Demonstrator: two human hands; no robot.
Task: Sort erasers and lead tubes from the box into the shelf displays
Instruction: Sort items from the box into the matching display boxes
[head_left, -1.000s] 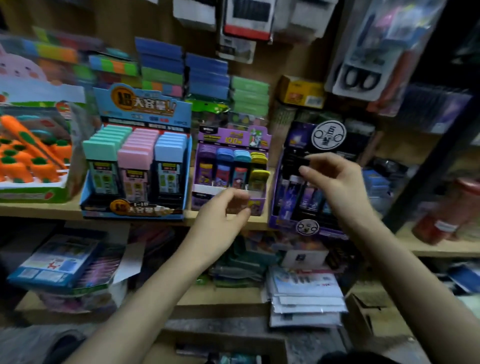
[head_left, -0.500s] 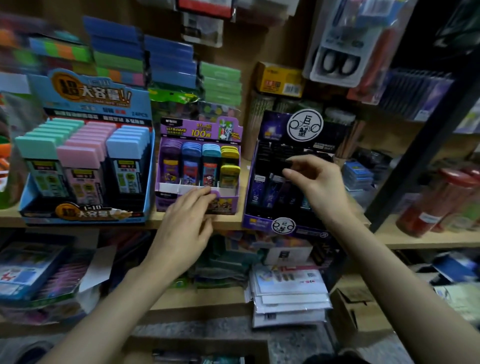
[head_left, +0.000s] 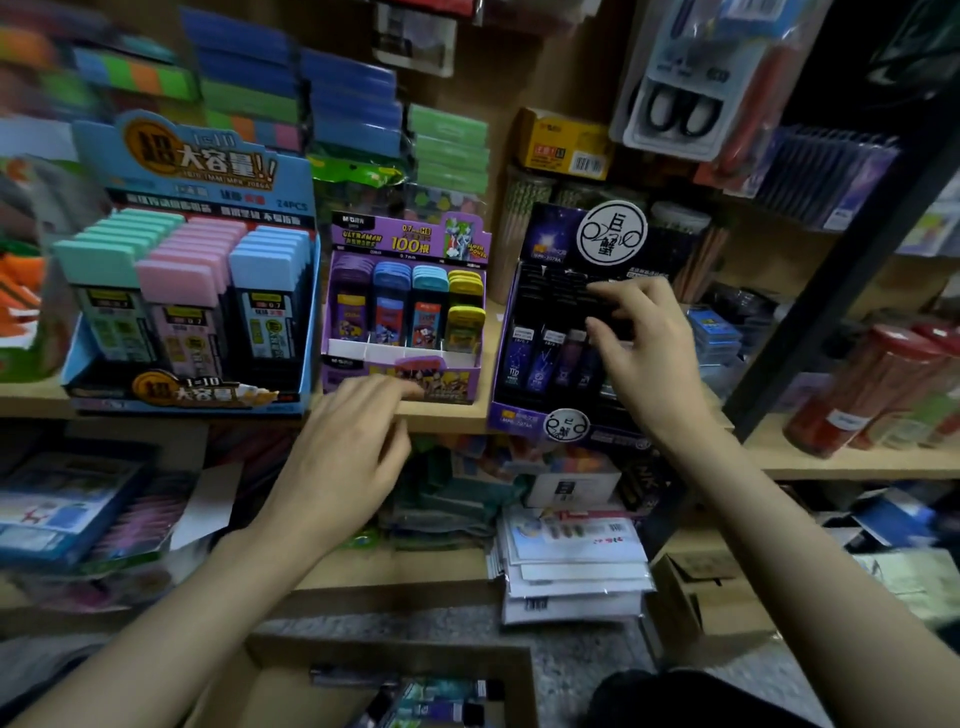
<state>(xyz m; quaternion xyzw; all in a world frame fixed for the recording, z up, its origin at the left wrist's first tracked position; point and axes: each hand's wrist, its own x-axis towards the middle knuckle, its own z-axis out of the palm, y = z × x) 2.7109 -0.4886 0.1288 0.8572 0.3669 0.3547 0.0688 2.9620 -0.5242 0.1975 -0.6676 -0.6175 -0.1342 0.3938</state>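
A dark lead tube (head_left: 607, 310), upright in the black display (head_left: 519, 415), is pinched at its cap by the right hand (head_left: 649, 353). The left hand (head_left: 343, 457), fingers loose, is held at the purple display (head_left: 410, 239), farther off.

From 10 to 1 o'clock, the blue display box (head_left: 192, 171), purple display box (head_left: 405, 241) and dark display box (head_left: 556, 236) crowd the shelf (head_left: 447, 417), leaving you only slim gaps between. At 2 o'clock a black post (head_left: 852, 260) bars passage.

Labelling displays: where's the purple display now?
Head view, centre of the upper shelf: the purple display sits between the blue display and the dark display, left hand at its front.
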